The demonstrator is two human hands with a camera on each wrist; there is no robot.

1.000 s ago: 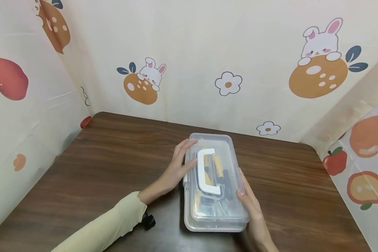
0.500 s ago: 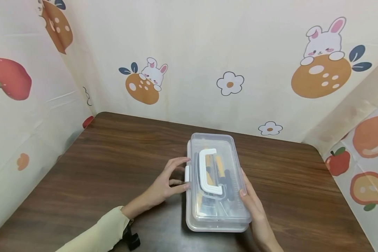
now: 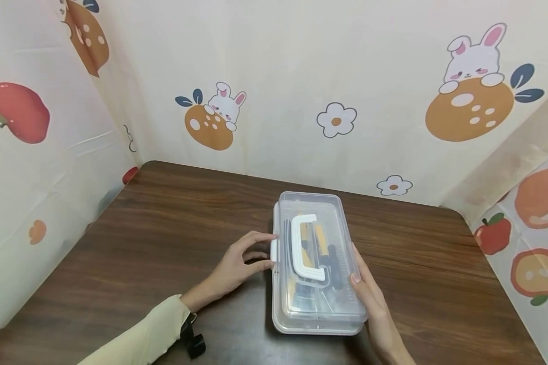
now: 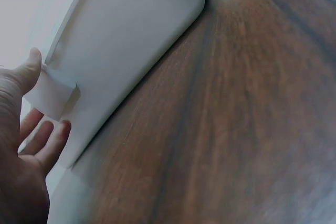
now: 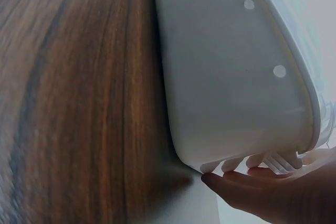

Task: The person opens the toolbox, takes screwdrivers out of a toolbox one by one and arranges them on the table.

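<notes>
A clear plastic storage box (image 3: 301, 327) lies lengthwise on the table with its lid (image 3: 333, 208) down. A white carry handle (image 3: 297, 253) lies folded across the lid. Yellow and dark items (image 3: 321, 240) show blurred through it. At the box's left side my left hand (image 3: 233, 266) has its thumb and forefinger at the two ends of a white latch (image 4: 52, 94); the other fingers curl below it. My right hand (image 3: 378, 306) grips the right side, thumb at the lid's edge and fingers along the wall, beside another latch (image 5: 283, 162).
The dark wood-grain table (image 3: 192, 203) extends to both sides of the box. Behind it hangs a pale curtain (image 3: 278, 126) printed with rabbits, fruit and flowers. A black wrist device (image 3: 194, 344) hangs under the left sleeve (image 3: 150, 329).
My left hand has come off the lid's upper left and moved down to the latch on the left side. My right hand keeps its hold on the box, and the lid stays down.
</notes>
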